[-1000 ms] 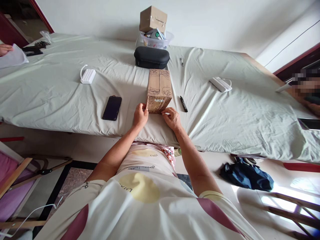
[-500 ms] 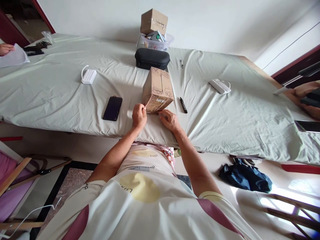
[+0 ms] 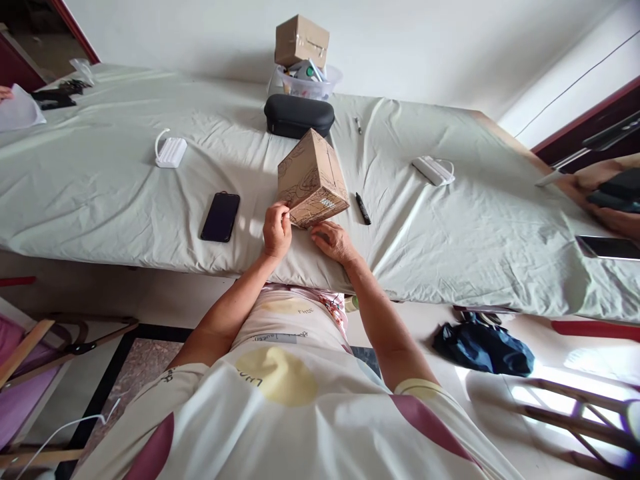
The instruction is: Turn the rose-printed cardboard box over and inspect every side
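Note:
A brown cardboard box (image 3: 310, 179) covered in black scribbles is tipped up on one corner, just above the sheet-covered table (image 3: 120, 180). My left hand (image 3: 277, 230) pinches its near left corner with closed fingers. My right hand (image 3: 331, 241) is under the near right edge, fingers curled against the box. A black marker (image 3: 363, 208) lies just right of the box. A black phone (image 3: 221, 216) lies to the left of my left hand.
A black case (image 3: 299, 115) sits behind the box; further back a clear tub (image 3: 304, 83) carries a second cardboard box (image 3: 301, 41). White power banks (image 3: 170, 151) (image 3: 433, 170) lie left and right. Another person's hand (image 3: 607, 193) and a phone (image 3: 607, 247) are at far right.
The box lay flat on the sheet a second ago. Both hands have since turned and tilted it, so it now stands rotated on a corner with one edge pointing up.

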Demonstrator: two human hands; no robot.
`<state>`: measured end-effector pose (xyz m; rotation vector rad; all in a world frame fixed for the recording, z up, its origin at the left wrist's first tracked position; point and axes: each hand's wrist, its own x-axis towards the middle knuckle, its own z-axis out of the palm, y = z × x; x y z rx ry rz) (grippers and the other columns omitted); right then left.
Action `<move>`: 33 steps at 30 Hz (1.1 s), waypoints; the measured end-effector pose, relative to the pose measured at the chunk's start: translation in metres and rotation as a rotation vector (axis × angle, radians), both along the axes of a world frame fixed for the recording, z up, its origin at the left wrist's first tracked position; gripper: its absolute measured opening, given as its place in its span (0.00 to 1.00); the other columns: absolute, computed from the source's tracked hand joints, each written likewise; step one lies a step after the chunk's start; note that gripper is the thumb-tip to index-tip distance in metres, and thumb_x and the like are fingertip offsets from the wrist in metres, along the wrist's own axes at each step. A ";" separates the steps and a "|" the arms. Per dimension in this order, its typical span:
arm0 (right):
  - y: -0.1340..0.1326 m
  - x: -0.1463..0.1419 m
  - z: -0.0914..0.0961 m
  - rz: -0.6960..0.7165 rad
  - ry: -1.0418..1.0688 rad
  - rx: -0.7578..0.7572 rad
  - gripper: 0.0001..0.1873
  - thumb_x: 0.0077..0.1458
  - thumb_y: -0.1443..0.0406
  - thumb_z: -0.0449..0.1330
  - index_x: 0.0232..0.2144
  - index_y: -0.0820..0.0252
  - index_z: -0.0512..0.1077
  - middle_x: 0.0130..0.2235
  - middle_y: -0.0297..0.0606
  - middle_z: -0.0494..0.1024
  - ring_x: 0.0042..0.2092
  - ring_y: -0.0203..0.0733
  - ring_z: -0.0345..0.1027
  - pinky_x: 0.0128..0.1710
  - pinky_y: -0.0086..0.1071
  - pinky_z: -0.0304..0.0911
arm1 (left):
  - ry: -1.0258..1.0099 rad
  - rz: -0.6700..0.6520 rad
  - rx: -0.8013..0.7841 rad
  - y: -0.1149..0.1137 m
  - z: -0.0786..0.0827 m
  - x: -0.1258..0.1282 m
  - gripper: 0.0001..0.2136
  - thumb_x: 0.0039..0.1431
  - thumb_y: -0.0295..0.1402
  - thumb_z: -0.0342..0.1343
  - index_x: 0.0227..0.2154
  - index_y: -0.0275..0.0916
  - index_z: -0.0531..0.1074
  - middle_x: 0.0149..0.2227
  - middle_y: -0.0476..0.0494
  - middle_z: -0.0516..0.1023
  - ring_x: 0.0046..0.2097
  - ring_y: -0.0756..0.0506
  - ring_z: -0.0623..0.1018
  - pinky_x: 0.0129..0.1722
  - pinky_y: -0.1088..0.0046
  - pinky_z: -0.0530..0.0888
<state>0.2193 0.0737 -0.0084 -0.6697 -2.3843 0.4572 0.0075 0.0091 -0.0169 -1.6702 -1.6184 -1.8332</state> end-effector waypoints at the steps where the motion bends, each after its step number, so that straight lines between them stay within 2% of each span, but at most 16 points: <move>1: 0.001 0.000 -0.001 -0.023 0.011 -0.006 0.20 0.69 0.48 0.55 0.39 0.54 0.78 0.43 0.46 0.84 0.45 0.53 0.79 0.51 0.48 0.76 | -0.002 -0.008 0.004 -0.001 0.001 -0.001 0.20 0.80 0.47 0.38 0.46 0.41 0.72 0.50 0.34 0.79 0.55 0.41 0.79 0.61 0.60 0.75; 4: 0.008 0.004 -0.008 -0.128 0.064 -0.026 0.25 0.68 0.43 0.54 0.34 0.54 0.76 0.36 0.45 0.82 0.40 0.51 0.77 0.45 0.47 0.77 | -0.006 0.005 0.001 -0.002 0.003 -0.005 0.21 0.80 0.47 0.38 0.47 0.41 0.73 0.50 0.34 0.80 0.56 0.41 0.80 0.61 0.60 0.75; 7: 0.014 0.011 -0.013 -0.265 0.137 -0.036 0.27 0.67 0.39 0.54 0.36 0.53 0.75 0.35 0.44 0.80 0.38 0.50 0.75 0.43 0.46 0.77 | 0.015 0.042 -0.003 -0.004 0.005 -0.009 0.22 0.80 0.47 0.37 0.47 0.40 0.73 0.51 0.34 0.80 0.57 0.42 0.80 0.62 0.60 0.75; 11: 0.012 0.016 -0.008 -0.350 0.254 -0.046 0.27 0.66 0.41 0.57 0.52 0.53 0.73 0.43 0.43 0.82 0.40 0.48 0.75 0.45 0.46 0.77 | 0.037 0.028 0.024 -0.005 0.005 -0.011 0.22 0.80 0.47 0.37 0.48 0.40 0.74 0.51 0.33 0.80 0.57 0.42 0.80 0.63 0.60 0.74; 15: 0.005 0.015 0.002 -0.311 0.343 -0.052 0.33 0.67 0.47 0.58 0.67 0.54 0.63 0.51 0.45 0.83 0.43 0.47 0.77 0.44 0.44 0.77 | 0.041 0.017 0.026 -0.005 0.003 -0.011 0.23 0.80 0.47 0.37 0.48 0.40 0.75 0.51 0.33 0.81 0.57 0.42 0.80 0.63 0.59 0.74; 18: 0.003 0.015 0.004 -0.284 0.376 -0.059 0.37 0.67 0.49 0.58 0.72 0.53 0.58 0.56 0.47 0.82 0.45 0.48 0.78 0.44 0.44 0.77 | 0.059 0.010 0.027 -0.005 0.002 -0.011 0.23 0.80 0.46 0.37 0.48 0.40 0.76 0.51 0.34 0.80 0.57 0.41 0.80 0.64 0.59 0.73; 23: 0.005 0.015 0.001 -0.223 0.353 -0.114 0.39 0.63 0.44 0.61 0.70 0.53 0.64 0.62 0.48 0.79 0.52 0.52 0.78 0.45 0.42 0.77 | 0.072 0.007 0.040 -0.004 0.001 -0.013 0.23 0.80 0.43 0.37 0.49 0.40 0.77 0.52 0.33 0.80 0.58 0.41 0.80 0.65 0.59 0.74; 25: 0.005 0.014 0.000 -0.228 0.342 -0.142 0.40 0.62 0.42 0.61 0.70 0.52 0.64 0.59 0.46 0.81 0.51 0.51 0.78 0.46 0.43 0.77 | 0.090 -0.001 0.043 -0.003 0.000 -0.013 0.23 0.80 0.42 0.36 0.50 0.39 0.77 0.53 0.33 0.80 0.59 0.41 0.80 0.66 0.59 0.74; 28: 0.004 0.013 0.001 -0.288 0.340 -0.177 0.38 0.64 0.39 0.59 0.67 0.52 0.67 0.50 0.42 0.84 0.49 0.49 0.79 0.49 0.44 0.76 | 0.141 -0.037 0.031 -0.002 0.000 -0.011 0.23 0.80 0.40 0.36 0.51 0.40 0.77 0.54 0.34 0.80 0.62 0.41 0.79 0.68 0.58 0.72; 33: 0.006 0.015 -0.001 -0.387 0.329 -0.118 0.34 0.64 0.34 0.55 0.52 0.52 0.75 0.46 0.42 0.83 0.51 0.50 0.78 0.55 0.47 0.75 | 0.250 -0.073 -0.080 0.000 0.001 -0.005 0.21 0.79 0.39 0.38 0.56 0.40 0.75 0.62 0.33 0.77 0.69 0.39 0.73 0.73 0.55 0.66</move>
